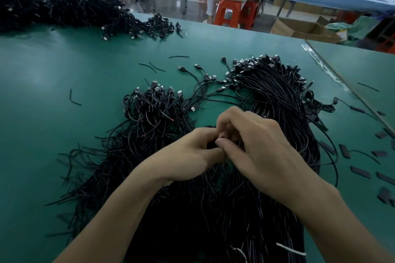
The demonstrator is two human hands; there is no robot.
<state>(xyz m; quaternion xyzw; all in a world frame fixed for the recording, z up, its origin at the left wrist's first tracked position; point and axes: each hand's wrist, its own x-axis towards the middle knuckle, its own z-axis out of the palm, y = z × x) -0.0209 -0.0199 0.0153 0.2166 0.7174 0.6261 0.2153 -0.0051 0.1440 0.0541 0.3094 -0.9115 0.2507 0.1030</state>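
A big heap of loose black USB cables (275,96) lies on the green table (53,74), plugs fanned out at the far end. To its left sits a smaller pile of coiled, tied cables (156,102). My left hand (192,151) and my right hand (254,145) meet over the heap, fingers curled together round a small black bundle of cable (210,145) that is mostly hidden between them.
Another large mound of black cables (64,10) fills the far left. Short black tie pieces (361,172) lie scattered at the right, a few more near the middle. A person sits on an orange stool (227,11) beyond the table. Cardboard boxes (299,30) stand behind the far edge.
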